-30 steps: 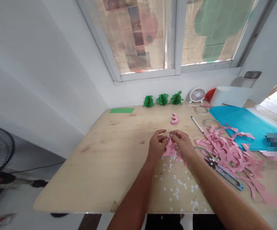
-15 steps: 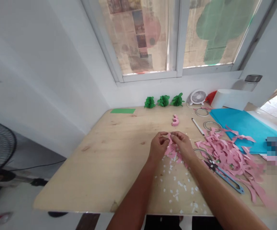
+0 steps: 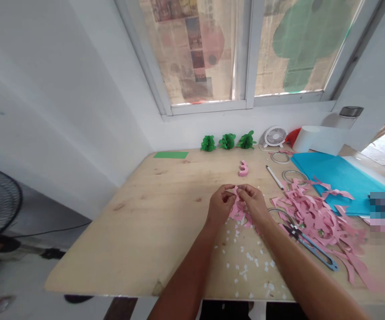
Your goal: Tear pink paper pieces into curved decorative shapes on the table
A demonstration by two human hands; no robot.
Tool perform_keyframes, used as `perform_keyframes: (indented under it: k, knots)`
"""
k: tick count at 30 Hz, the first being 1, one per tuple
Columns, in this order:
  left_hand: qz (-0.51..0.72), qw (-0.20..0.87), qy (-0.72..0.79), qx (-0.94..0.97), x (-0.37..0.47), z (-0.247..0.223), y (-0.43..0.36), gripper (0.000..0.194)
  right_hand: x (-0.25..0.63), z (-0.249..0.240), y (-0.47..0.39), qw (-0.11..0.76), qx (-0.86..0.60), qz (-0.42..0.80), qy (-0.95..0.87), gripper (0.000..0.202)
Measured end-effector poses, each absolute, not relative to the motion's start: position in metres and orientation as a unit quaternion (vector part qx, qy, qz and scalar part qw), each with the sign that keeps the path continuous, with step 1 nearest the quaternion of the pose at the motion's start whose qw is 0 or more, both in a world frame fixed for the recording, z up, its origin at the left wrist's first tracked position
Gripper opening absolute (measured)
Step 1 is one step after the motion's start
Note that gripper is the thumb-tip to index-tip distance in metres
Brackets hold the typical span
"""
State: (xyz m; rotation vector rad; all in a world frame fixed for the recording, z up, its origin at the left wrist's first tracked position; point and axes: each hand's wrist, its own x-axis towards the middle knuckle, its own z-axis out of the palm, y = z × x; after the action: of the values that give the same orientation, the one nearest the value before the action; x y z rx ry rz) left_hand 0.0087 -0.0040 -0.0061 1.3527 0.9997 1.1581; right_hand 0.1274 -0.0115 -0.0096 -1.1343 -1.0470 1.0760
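Note:
My left hand and my right hand meet over the table, both pinching one small pink paper cutout between their fingertips. More pink paper pieces lie just below the fingers, partly covered by my hands. Beyond the hands stands a curved pink paper stack, shaped like a 3. Tiny white paper bits are scattered between my forearms. Right of my right forearm rest blue-handled snips with dark blades.
A heap of pink paper scraps spreads at the right, beside blue sheets. A white pen and wire coils lie near it. Along the wall stand green paper shapes and a small white fan. A green strip lies back left.
Both hands keep their pinch on the pink paper cutout, with hardly any finger movement. The view has shifted very slightly; the objects on the table stay in place.

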Motion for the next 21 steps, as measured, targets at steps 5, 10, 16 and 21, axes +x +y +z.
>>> perform_keyframes:
  k: [5,10,16,21]
  knots:
    - [0.484,0.473,0.425,0.601,0.0085,-0.0074,-0.0038,0.04,0.127,-0.0078,-0.0119,0.592,-0.495,0.449,-0.451,0.025]
    - [0.471,0.385,0.457,0.649,0.0073,-0.007,-0.0067,0.039,0.1265,-0.0069,-0.0126,0.591,-0.498,0.44,-0.457,0.023]
    - [0.429,0.273,0.485,0.711,0.0082,-0.0044,-0.0113,0.041,0.1269,-0.0127,-0.01,0.594,-0.497,0.436,-0.458,0.021]
    - [0.418,0.251,0.489,0.723,0.0088,-0.0049,-0.0117,0.041,0.1268,-0.0126,-0.0109,0.596,-0.497,0.432,-0.46,0.021]
